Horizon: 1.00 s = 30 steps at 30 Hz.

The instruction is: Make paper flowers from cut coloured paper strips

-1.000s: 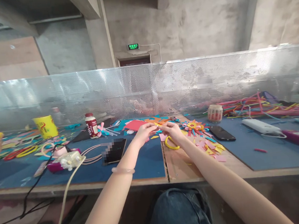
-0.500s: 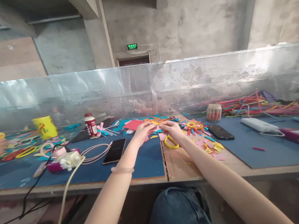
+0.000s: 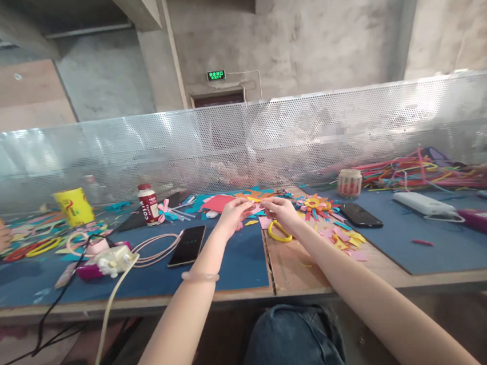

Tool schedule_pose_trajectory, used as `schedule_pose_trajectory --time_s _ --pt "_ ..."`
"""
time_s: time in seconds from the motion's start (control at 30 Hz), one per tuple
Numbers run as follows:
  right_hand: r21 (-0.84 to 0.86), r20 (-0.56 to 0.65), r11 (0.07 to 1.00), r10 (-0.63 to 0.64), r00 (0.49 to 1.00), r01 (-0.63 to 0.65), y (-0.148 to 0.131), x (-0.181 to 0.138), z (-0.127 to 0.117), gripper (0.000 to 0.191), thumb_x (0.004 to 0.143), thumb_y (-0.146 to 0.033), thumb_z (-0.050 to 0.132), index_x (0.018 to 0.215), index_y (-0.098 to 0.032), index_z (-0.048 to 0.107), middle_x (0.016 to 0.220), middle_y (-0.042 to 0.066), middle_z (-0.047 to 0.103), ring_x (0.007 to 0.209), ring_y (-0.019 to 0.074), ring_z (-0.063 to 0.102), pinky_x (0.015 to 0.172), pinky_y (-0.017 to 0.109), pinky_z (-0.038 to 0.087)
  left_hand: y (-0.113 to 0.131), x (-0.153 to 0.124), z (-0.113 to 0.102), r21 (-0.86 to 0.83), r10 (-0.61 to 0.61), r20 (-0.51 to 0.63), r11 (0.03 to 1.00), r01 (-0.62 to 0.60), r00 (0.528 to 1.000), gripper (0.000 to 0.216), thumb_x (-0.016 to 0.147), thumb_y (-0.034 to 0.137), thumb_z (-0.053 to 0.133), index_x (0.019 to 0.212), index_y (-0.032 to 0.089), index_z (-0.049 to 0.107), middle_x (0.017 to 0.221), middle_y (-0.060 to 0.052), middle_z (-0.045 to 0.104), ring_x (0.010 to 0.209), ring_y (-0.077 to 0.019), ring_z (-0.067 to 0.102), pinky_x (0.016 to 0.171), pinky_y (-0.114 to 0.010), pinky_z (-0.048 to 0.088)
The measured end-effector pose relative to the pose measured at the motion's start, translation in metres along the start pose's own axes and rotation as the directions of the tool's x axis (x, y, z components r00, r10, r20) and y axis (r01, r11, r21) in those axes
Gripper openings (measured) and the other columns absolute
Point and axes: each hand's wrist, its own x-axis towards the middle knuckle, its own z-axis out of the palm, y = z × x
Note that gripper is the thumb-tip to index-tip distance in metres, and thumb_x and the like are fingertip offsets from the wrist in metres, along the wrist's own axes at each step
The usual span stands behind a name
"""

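Observation:
My left hand [image 3: 235, 216] and my right hand [image 3: 281, 210] meet over the middle of the table, fingertips pinched close together. Between them shows a small piece of yellow paper [image 3: 256, 201], mostly hidden by the fingers. Just behind lie a red sheet of paper [image 3: 219, 202] and orange and blue paper pieces. Below my right hand rest yellow-handled scissors [image 3: 279, 232], their blades hidden. A layered paper flower [image 3: 314, 203] lies to the right, with pink and yellow paper scraps [image 3: 343, 239] in front of it.
Left of my arms are a phone [image 3: 187, 246], a coiled cable, a Costa bottle [image 3: 148, 205], a power strip [image 3: 105, 262] and a yellow tub [image 3: 73, 207]. To the right lie another phone [image 3: 361, 215], a jar [image 3: 349, 184] and a white power bank [image 3: 424, 204]. Other people's hands show at both edges.
My hands stay nearly in place, the fingers shifting slightly around the small piece. At the left edge, another person's hand and the yellow object by it have moved a little.

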Motion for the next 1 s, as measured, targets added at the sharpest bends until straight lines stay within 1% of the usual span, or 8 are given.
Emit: schedule_pose_trajectory --time_s 0.3,0.53,0.83,1.0 --pt "0.050 0.011 0.999 0.017 1.000 -0.017 -0.0023 -0.0019 0.0007 0.022 0.059 -0.037 0.070 0.068 -0.017 0.066 0.069 0.001 0.062 0.053 0.0078 0.046 0.048 0.022 0.035 -0.0032 0.0029 -0.0018 -0.027 0.032 0.049 0.999 -0.031 0.998 0.017 0.066 0.025 0.069 0.075 0.013 0.061 0.080 -0.006 0.065 0.082 -0.0172 0.062 0.078 -0.030 0.046" --pt "0.042 0.027 0.999 0.025 0.999 -0.027 -0.0052 -0.0032 0.0025 0.025 0.058 -0.037 0.072 0.072 -0.018 0.066 0.072 0.000 0.062 0.052 0.0073 0.046 0.048 0.022 0.034 -0.0070 0.0061 -0.0045 -0.037 0.046 0.055 0.998 -0.044 0.997 0.017 0.067 0.025 0.069 0.077 0.013 0.060 0.082 -0.007 0.065 0.083 -0.0182 0.062 0.080 -0.032 0.046" --pt "0.059 0.012 0.998 0.032 0.999 -0.033 -0.0034 -0.0027 0.0021 0.023 0.059 -0.037 0.071 0.069 -0.017 0.065 0.069 0.000 0.060 0.055 0.0085 0.048 0.048 0.022 0.035 -0.0014 0.0013 -0.0004 -0.016 0.021 0.029 1.000 -0.020 0.999 0.017 0.065 0.024 0.070 0.074 0.013 0.060 0.078 -0.005 0.064 0.079 -0.0170 0.062 0.075 -0.028 0.047" --pt "0.053 0.020 0.998 0.037 0.999 -0.038 -0.0042 -0.0034 0.0020 0.024 0.060 -0.037 0.071 0.072 -0.017 0.066 0.071 0.001 0.061 0.054 0.0077 0.047 0.048 0.021 0.036 -0.0021 0.0020 -0.0014 -0.013 0.027 0.030 1.000 -0.027 0.999 0.019 0.065 0.026 0.070 0.074 0.013 0.059 0.078 -0.005 0.064 0.078 -0.0170 0.062 0.070 -0.026 0.047"
